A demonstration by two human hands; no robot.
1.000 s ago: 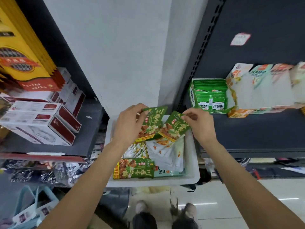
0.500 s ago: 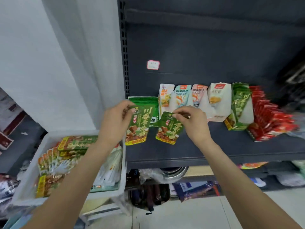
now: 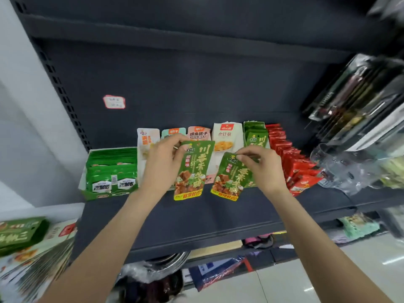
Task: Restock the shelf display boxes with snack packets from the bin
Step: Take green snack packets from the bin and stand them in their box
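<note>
My left hand (image 3: 162, 166) pinches a green snack packet (image 3: 193, 170) by its top edge, and the packet hangs upright over the dark shelf (image 3: 196, 217). My right hand (image 3: 261, 169) pinches a second green packet (image 3: 229, 177) of the same kind, tilted. Both are held in front of the row of display boxes. Just behind my right hand stands a display box (image 3: 255, 134) with matching green packets. The bin (image 3: 26, 243) with more packets shows at the lower left edge, blurred.
On the shelf from left: a green box of packets (image 3: 110, 171), several pale display boxes (image 3: 197, 133), then a row of red packets (image 3: 290, 162). Clear and dark bagged goods (image 3: 358, 119) hang at the right. A price label (image 3: 114, 102) sticks to the back panel.
The view has swung right from the bin to the shelf. Both hands have carried their green packets right, to the boxes in the middle of the row.
</note>
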